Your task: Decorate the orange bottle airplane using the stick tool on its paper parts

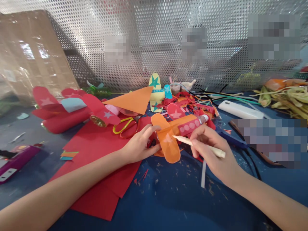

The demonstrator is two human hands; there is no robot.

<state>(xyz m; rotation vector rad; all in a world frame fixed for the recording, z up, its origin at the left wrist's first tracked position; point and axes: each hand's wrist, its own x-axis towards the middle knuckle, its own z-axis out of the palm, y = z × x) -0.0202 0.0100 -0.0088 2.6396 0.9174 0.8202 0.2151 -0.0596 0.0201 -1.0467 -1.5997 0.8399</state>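
An orange paper toy plane (173, 150) with a pale star on its rounded wing is in the middle of the view. My left hand (139, 142) is closed on its left side, fingers and thumb around the body. My right hand (211, 154) holds a cream-white marker pen (214, 150) in a writing grip, its tip touching or very near the star. Behind the orange plane lies a red paper tube (190, 126) with pale dots. Red-handled and yellow-handled scissors (125, 126) lie beyond my left hand.
Red paper sheets (96, 154) lie under my left forearm. Finished red planes (64, 118) stand at the left, near a purple power strip (18, 160). Red paper scraps (185, 99) are heaped at the back, beside a yellow plane (156, 93). A white glue gun (240, 109) is at the right.
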